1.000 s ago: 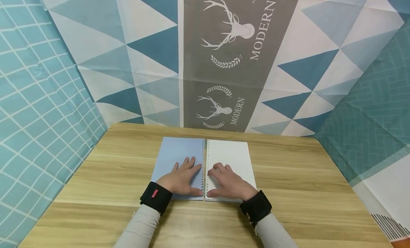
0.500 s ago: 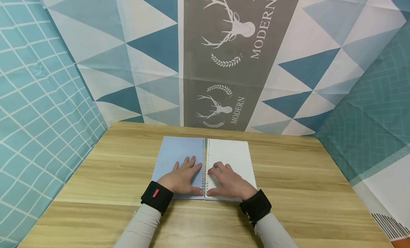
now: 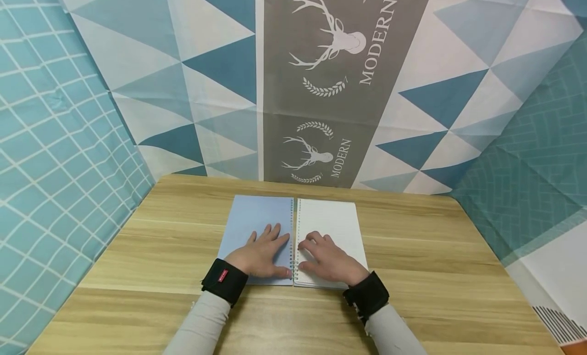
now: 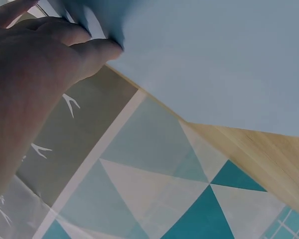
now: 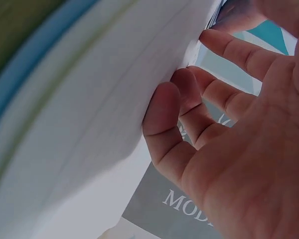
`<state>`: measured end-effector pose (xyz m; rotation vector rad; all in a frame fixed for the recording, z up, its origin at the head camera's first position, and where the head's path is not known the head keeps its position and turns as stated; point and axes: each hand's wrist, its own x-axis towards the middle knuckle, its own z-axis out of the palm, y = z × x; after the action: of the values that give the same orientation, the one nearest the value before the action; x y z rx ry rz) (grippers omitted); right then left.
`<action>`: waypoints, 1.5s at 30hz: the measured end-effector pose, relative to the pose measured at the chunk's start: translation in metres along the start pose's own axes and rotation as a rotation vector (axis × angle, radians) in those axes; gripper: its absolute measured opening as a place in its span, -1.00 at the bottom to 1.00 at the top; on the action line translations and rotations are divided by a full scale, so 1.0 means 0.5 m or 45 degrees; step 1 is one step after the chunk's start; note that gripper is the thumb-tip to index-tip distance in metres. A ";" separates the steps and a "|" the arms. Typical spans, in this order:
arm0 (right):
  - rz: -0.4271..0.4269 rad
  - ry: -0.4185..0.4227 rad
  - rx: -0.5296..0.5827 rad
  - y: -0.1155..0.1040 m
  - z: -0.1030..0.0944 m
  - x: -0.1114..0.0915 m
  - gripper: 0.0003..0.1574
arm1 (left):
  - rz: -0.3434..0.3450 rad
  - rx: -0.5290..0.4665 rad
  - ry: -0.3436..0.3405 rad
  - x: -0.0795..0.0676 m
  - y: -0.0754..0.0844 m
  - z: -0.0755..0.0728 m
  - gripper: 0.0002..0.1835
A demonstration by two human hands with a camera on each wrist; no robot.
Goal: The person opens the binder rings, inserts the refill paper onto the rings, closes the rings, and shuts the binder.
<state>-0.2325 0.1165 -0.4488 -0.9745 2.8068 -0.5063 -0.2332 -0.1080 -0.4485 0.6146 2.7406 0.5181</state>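
A spiral notebook lies spread open, with its blue cover side (image 3: 252, 212) on the left and a white page (image 3: 337, 220) on the right. My left hand (image 3: 261, 255) rests with fingers spread on the blue side, its thumb near the coil binding (image 3: 295, 266). On the white page, my right hand (image 3: 330, 261) touches the paper with bent fingertips, close to the coils. The right wrist view shows those fingertips (image 5: 162, 102) against the page, nothing gripped. In the left wrist view the left fingers (image 4: 97, 52) reach over the blue surface.
The notebook lies on a wooden table (image 3: 412, 273), near its back edge. Behind stands a patterned cloth (image 3: 321, 100) with deer prints and triangles. A blue checked cloth (image 3: 59, 141) hangs at the left, a teal one (image 3: 541, 156) at the right.
My right thumb has shifted slightly up the page, away from the notebook's near edge. The left hand and the notebook keep their places.
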 end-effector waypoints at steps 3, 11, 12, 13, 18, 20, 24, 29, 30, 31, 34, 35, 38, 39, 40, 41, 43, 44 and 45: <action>0.017 0.012 0.001 -0.002 0.001 0.003 -0.62 | -0.014 -0.003 0.005 -0.001 -0.001 0.000 -0.08; 0.094 0.044 -0.026 -0.007 0.007 0.015 -0.68 | -0.029 0.002 0.084 0.005 0.002 0.006 -0.29; 0.103 0.043 -0.029 -0.008 0.008 0.016 -0.68 | -0.030 0.015 0.087 0.006 0.003 0.007 -0.30; 0.111 0.041 -0.030 -0.009 0.008 0.016 -0.68 | -0.031 0.027 0.090 0.007 0.004 0.007 -0.30; 0.146 0.032 -0.021 -0.011 0.009 0.018 -0.69 | -0.030 0.057 0.091 0.007 0.009 0.006 -0.30; 0.156 0.035 -0.019 -0.011 0.010 0.018 -0.69 | -0.022 0.060 0.098 0.006 0.011 0.005 -0.30; 0.169 0.039 -0.026 -0.010 0.011 0.019 -0.69 | -0.017 0.079 0.108 0.007 0.012 0.006 -0.28; 0.175 0.040 -0.027 -0.009 0.011 0.019 -0.69 | -0.024 0.091 0.109 0.010 0.013 0.009 -0.27; 0.176 0.039 -0.027 -0.010 0.011 0.019 -0.69 | -0.025 0.090 0.108 0.010 0.014 0.009 -0.27; 0.178 0.039 -0.026 -0.010 0.010 0.019 -0.69 | -0.028 0.087 0.106 0.010 0.014 0.009 -0.27; 0.177 0.039 -0.028 -0.013 0.009 0.019 -0.69 | -0.028 0.078 0.106 0.010 0.015 0.008 -0.26; 0.173 0.043 -0.026 -0.014 0.008 0.018 -0.69 | -0.028 0.079 0.107 0.009 0.015 0.008 -0.26; 0.163 0.054 -0.022 -0.016 0.006 0.017 -0.70 | -0.022 0.078 0.118 0.009 0.015 0.009 -0.27; 0.160 0.058 -0.020 -0.017 0.006 0.017 -0.70 | -0.020 0.080 0.122 0.009 0.014 0.009 -0.27; 0.157 0.062 -0.016 -0.017 0.005 0.016 -0.71 | -0.017 0.079 0.127 0.008 0.014 0.009 -0.28; 0.155 0.065 -0.013 -0.017 0.005 0.016 -0.71 | -0.015 0.078 0.132 0.008 0.014 0.009 -0.28; 0.156 0.063 -0.014 -0.017 0.006 0.017 -0.71 | -0.016 0.078 0.131 0.008 0.013 0.010 -0.28; 0.157 0.062 -0.017 -0.017 0.007 0.017 -0.71 | -0.018 0.080 0.130 0.007 0.013 0.011 -0.28; 0.158 0.059 -0.019 -0.017 0.007 0.017 -0.71 | -0.016 0.080 0.134 0.007 0.013 0.011 -0.28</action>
<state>-0.2335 0.1038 -0.4493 -0.7946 2.8930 -0.4996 -0.2322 -0.0991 -0.4516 0.6012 2.8675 0.4761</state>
